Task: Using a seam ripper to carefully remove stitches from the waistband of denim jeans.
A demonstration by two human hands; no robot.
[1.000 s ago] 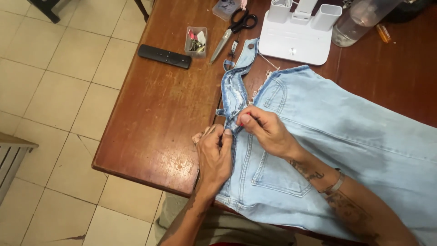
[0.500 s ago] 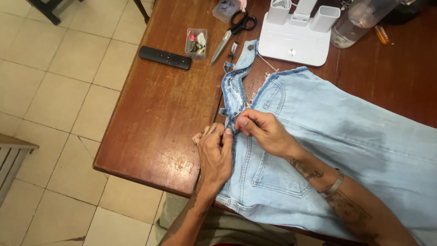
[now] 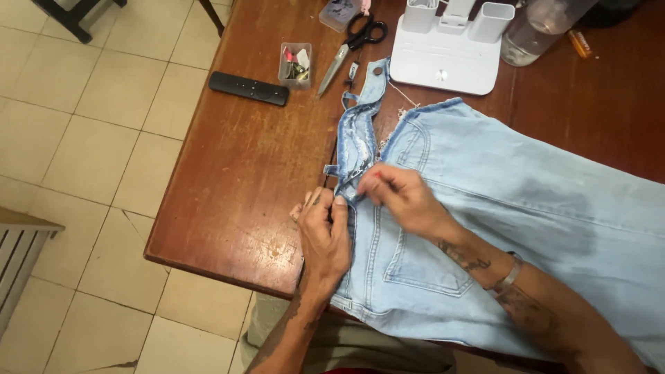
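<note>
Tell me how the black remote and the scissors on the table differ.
The black remote is a plain flat bar, all black; the scissors have black loop handles and bare metal blades. The remote lies nearly level across the picture, while the scissors lie steeply slanted, handles farther from the person. Both rest untouched on the wooden table, beyond both hands, flanking a small clear box.

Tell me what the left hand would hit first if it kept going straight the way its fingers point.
Probably the frayed waistband of the jeans, just beyond the left hand; farther along lie the scissors. Depth is uncertain.
</note>
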